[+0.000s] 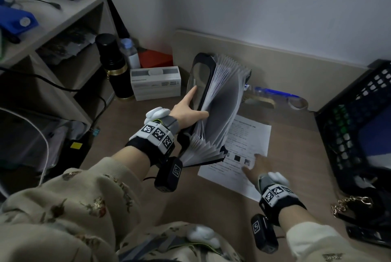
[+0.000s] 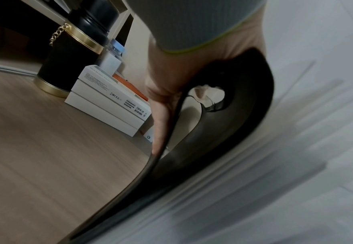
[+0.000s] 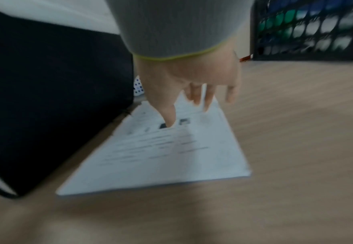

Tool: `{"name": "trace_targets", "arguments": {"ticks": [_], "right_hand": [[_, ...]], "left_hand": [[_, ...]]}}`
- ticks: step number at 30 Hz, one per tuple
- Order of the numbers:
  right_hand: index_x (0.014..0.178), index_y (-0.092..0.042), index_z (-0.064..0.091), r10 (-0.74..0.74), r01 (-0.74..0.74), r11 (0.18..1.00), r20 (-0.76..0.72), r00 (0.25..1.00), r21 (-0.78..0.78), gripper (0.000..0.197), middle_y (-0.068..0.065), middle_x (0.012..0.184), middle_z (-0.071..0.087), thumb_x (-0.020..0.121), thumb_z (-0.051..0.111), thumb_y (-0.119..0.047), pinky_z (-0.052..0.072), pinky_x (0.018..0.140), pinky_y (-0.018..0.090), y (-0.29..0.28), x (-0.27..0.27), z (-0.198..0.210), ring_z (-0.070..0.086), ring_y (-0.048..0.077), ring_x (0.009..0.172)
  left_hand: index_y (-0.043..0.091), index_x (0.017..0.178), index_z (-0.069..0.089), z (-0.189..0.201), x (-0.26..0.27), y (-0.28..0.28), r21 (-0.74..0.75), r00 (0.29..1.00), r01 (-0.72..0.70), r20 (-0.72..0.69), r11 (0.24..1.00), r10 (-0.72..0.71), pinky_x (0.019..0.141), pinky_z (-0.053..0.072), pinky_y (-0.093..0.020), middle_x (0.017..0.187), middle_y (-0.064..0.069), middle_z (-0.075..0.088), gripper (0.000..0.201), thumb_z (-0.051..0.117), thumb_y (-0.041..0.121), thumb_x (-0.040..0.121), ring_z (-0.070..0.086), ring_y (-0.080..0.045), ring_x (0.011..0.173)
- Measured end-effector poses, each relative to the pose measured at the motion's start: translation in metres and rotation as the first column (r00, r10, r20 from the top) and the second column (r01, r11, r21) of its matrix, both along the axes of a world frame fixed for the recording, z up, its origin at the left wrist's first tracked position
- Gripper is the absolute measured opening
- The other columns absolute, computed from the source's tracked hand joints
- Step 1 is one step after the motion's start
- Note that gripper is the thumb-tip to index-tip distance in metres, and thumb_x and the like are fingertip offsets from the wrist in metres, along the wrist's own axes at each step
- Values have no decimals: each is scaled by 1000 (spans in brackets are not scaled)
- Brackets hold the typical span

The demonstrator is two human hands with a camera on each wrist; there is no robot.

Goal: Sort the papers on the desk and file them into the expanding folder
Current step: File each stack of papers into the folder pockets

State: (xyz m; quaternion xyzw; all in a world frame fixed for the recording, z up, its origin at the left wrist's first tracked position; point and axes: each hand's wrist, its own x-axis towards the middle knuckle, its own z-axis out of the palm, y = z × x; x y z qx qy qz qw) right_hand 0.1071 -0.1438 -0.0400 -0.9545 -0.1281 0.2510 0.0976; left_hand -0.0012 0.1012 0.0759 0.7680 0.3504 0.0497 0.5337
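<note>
White paper [image 1: 243, 151] flat under right hand [image 1: 255, 166] fingers [image 3: 170, 118] | left hand [image 1: 186, 109] grips folder [image 1: 220, 109]

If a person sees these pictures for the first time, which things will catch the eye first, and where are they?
First comes the black expanding folder, standing fanned open at the middle of the desk, with the left hand gripping its front cover. Next is the printed paper lying flat to its right, where the right hand reaches down with spread fingers. A black mesh basket fills the right edge.
</note>
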Motion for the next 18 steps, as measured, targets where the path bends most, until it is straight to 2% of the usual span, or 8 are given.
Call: {"name": "trace_targets", "arguments": {"ticks": [2, 3, 4, 7, 11, 12, 15, 18], "right_hand": [[150, -11, 4, -99, 94, 985, -30, 995, -144, 98, 12, 156, 18, 82, 64, -49, 26, 115, 45, -13, 2, -4, 20, 32, 143], [150, -10, -2, -144, 129, 972, -61, 988, -197, 105, 12, 157, 16, 80, 65, -52, 25, 115, 44, -16, 2, -7, 20, 32, 143], [149, -6, 0, -175, 152, 962, -86, 981, -226, 107, 14, 155, 21, 79, 66, -53, 28, 114, 41, -17, 4, -13, 25, 32, 141], [144, 0, 25, -245, 211, 945, -114, 963, -250, 96, 14, 143, 43, 77, 70, -52, 40, 101, 31, -15, 6, -11, 47, 29, 128], [145, -10, 32, -209, 156, 948, -175, 962, -278, 69, 5, 151, 36, 92, 47, -53, 25, 114, 33, -9, 6, 3, 35, 22, 138], [143, -11, 36, -229, 171, 947, -195, 954, -273, 63, 4, 150, 38, 94, 46, -49, 24, 115, 32, -9, 7, 6, 35, 21, 138], [134, -4, 48, -262, 200, 951, -268, 927, -236, 57, 11, 138, 52, 87, 66, -30, 39, 103, 31, -9, 10, -1, 49, 29, 126], [129, -2, 53, -291, 258, 955, -286, 913, -148, 61, 12, 134, 56, 77, 77, -23, 43, 99, 32, -8, 12, -3, 52, 30, 122]], "left_hand": [[48, 148, 20, -1, 0, 1, -3, 1000, 6, 2, 1000, -6, 103, 34, -24, 151, 4, 39, 97, 71, 31, 68, 40, -17, 135], [48, 149, 20, -2, 0, 3, -5, 1000, 5, 3, 1000, -5, 102, 34, -24, 151, 4, 38, 96, 71, 29, 70, 39, -17, 135], [48, 149, 20, -2, 0, 4, -8, 1000, 5, 4, 1000, -5, 102, 33, -23, 152, 4, 38, 95, 71, 29, 71, 39, -17, 136], [50, 148, 20, -2, -1, 3, -18, 1000, 7, 7, 1000, -7, 103, 33, -25, 152, 6, 37, 98, 70, 34, 65, 38, -18, 136], [53, 146, 20, 0, -1, 0, -33, 1000, -5, 0, 999, 5, 104, 36, -26, 150, 7, 39, 102, 66, 40, 56, 42, -18, 133], [53, 146, 20, 1, 0, -1, -34, 1000, -3, -2, 999, 3, 104, 36, -26, 150, 8, 40, 102, 66, 40, 56, 42, -18, 132], [54, 146, 20, 1, 0, -1, -36, 1000, -2, -12, 999, 1, 105, 37, -27, 149, 7, 41, 102, 66, 40, 56, 42, -18, 132], [54, 145, 20, 1, -1, -1, -35, 1000, -3, -15, 999, 2, 108, 38, -31, 149, 7, 41, 102, 66, 40, 56, 42, -18, 133]]}}
